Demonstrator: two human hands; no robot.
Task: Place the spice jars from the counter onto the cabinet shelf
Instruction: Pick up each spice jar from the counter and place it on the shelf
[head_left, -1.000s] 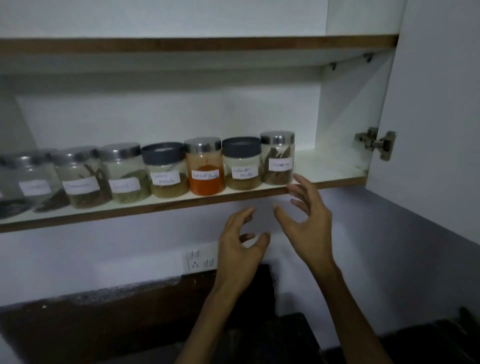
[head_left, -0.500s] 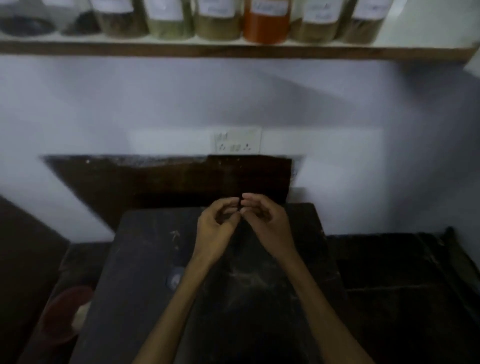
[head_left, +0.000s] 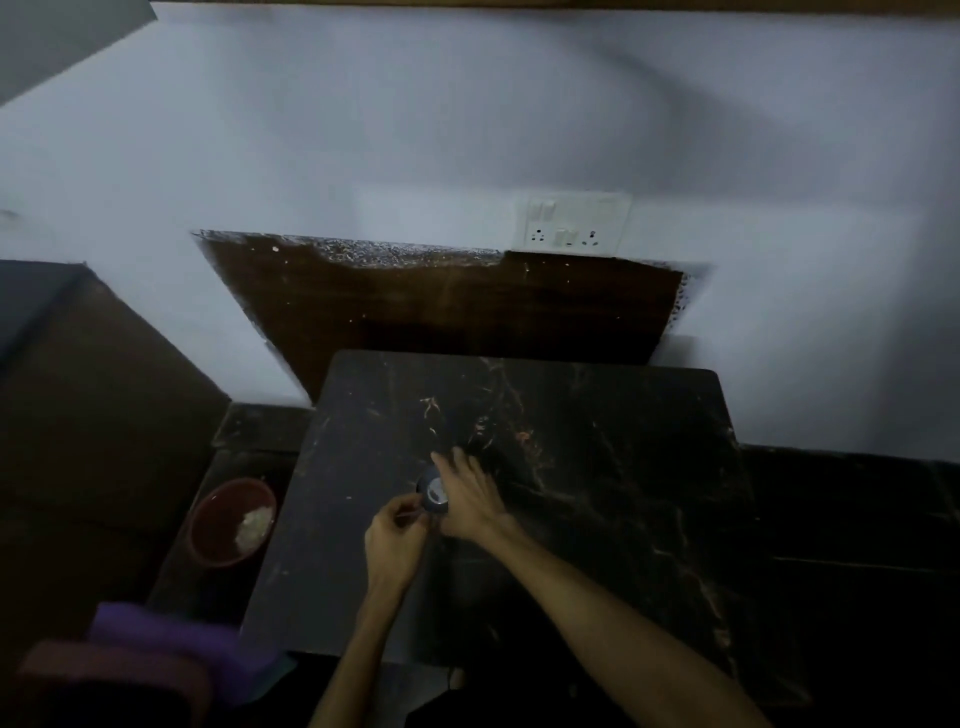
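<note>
Between both hands (head_left: 397, 538) (head_left: 467, 501) on the counter (head_left: 597, 467) sits a jar (head_left: 432, 491).

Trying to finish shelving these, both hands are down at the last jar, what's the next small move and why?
Probably close both hands around the jar and lift it: the right hand lies over its dark lid, the left hand touches its side, and it stands on the counter.
</note>
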